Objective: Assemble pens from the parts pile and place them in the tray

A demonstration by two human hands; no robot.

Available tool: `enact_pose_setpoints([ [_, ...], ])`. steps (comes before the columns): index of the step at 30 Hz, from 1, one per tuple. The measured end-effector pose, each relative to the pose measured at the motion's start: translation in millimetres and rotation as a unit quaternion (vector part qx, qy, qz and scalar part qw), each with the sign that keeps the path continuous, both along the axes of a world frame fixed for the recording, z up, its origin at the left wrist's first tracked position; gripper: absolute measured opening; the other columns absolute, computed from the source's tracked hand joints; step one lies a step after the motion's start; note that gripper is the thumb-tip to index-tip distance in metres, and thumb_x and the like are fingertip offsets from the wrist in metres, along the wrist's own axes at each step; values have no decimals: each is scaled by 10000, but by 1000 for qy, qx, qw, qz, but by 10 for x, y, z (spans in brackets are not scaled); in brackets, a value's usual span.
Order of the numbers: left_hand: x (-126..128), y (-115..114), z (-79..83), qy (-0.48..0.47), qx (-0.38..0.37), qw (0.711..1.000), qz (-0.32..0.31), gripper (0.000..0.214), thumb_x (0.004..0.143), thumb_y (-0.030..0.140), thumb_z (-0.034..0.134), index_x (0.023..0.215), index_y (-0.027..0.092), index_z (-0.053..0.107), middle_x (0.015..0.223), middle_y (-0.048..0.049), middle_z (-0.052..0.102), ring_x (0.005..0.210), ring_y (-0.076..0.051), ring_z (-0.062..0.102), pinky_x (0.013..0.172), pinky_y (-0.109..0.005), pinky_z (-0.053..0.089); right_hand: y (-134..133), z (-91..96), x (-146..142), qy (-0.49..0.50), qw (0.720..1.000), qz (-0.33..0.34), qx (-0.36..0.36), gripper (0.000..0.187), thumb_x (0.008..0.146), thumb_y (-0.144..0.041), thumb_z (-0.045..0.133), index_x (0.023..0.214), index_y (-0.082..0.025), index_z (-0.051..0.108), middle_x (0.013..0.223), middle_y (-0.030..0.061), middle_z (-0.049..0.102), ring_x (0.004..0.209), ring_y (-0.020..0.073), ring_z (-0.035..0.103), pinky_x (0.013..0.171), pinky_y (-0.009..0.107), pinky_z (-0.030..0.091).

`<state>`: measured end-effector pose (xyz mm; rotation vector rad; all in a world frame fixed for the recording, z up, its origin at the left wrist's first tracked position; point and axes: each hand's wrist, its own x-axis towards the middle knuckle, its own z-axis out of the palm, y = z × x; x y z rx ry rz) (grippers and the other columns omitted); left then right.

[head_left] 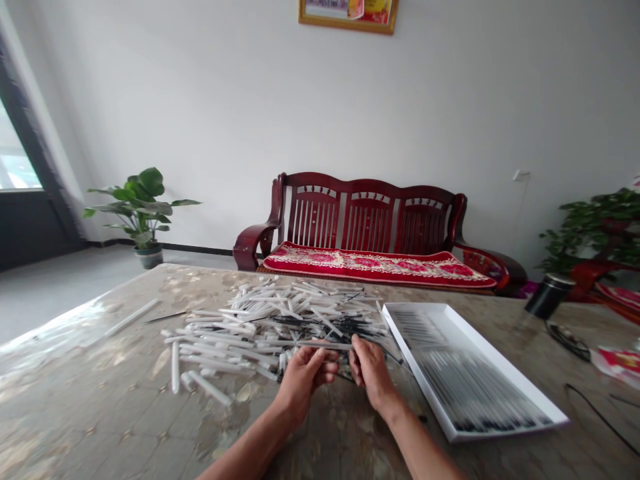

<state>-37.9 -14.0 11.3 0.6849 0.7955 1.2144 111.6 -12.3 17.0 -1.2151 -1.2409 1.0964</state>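
Observation:
Both of my hands meet over the table, a slim grey pen (327, 345) stretched level between them. The fingers of my left hand (307, 373) are curled round its left end. My right hand (371, 368) pinches the other end between thumb and fingers. Just beyond them spreads a loose pile of white pen tubes (220, 347), with thin black sticks (310, 325) mixed in near its middle. Right of my right hand lies a shallow white box (435, 407), in which rows of clear pens with dark tips (480, 387) lie side by side.
The table (125, 400) has a patterned, shiny cover. A single white tube (131, 317) and a dark stick (165, 317) lie left. At right are a black cylinder (549, 297), a cable (600, 417) and a red-white packet (617, 363). A wooden bench (370, 220) stands behind.

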Motion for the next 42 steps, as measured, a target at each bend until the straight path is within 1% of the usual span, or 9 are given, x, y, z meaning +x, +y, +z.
enact_pose_setpoints([
  [5, -104, 17, 38, -15, -81, 971, -226, 438, 775, 541, 662, 763, 104, 660, 505, 6, 593, 302, -11, 356, 305, -128, 147, 51, -34, 116, -45, 999, 23, 2, 529, 815, -702, 465, 584, -227, 475, 440, -68, 409, 353, 83, 344, 377, 218, 256],
  [9, -132, -23, 19, -24, -91, 961, -259, 396, 677, 476, 789, 719, 107, 652, 498, 20, 569, 346, -24, 429, 331, -124, 207, 89, -102, 79, -55, 998, 37, 16, 505, 831, -689, 454, 617, -232, 476, 498, -56, 449, 389, 97, 381, 396, 226, 296],
  [14, -123, 0, -3, -33, -84, 981, -171, 306, 673, 361, 827, 753, 133, 639, 608, -4, 661, 441, -60, 556, 393, -141, 382, 79, -108, 100, -175, 979, 13, 106, 391, 936, -511, 397, 813, -214, 620, 680, -3, 602, 560, 135, 547, 547, 234, 419],
  [19, -153, 134, 50, -78, -67, 995, 14, 176, 749, 188, 774, 800, 148, 610, 709, -7, 704, 544, -83, 661, 510, -150, 525, 5, -51, 94, -422, 885, 40, 193, 226, 879, -175, 524, 872, -254, 736, 918, 22, 696, 878, 159, 646, 761, 224, 432],
  [24, -161, 172, -17, -92, -62, 990, 85, 177, 745, 147, 771, 772, 146, 597, 683, -8, 695, 613, -118, 707, 560, -164, 564, -28, -26, -16, -562, 804, 47, 189, 280, 867, -95, 521, 859, -262, 746, 886, 26, 706, 879, 177, 642, 728, 226, 434],
  [27, -152, 165, -46, -89, -57, 988, 113, 164, 740, 120, 769, 771, 142, 609, 686, -14, 699, 636, -128, 717, 589, -175, 577, -20, -45, -42, -590, 785, 32, 187, 283, 889, -99, 489, 844, -245, 728, 871, 43, 690, 882, 186, 634, 738, 237, 447],
  [31, -153, 170, -35, -90, -59, 985, 135, 141, 756, 85, 744, 759, 140, 614, 706, -32, 715, 644, -130, 719, 607, -184, 584, 22, -106, -21, -490, 849, -1, 196, 300, 901, -119, 454, 947, -247, 721, 948, 57, 684, 925, 183, 637, 795, 250, 468],
  [36, -142, 174, -36, -93, -55, 985, 135, 109, 787, 59, 702, 770, 135, 625, 717, -47, 726, 648, -130, 720, 620, -190, 590, 113, -188, -18, -123, 984, -90, 96, 214, 821, -359, 585, 901, -184, 677, 833, 69, 708, 726, 203, 668, 601, 283, 524],
  [42, -86, 136, -30, -85, -65, 987, 124, 122, 745, 60, 745, 757, 130, 645, 721, -40, 728, 656, -140, 726, 635, -196, 596, 100, -139, -64, 65, 994, -82, 30, 394, 636, -496, 753, 830, -158, 687, 733, 59, 720, 626, 196, 666, 531, 276, 522],
])
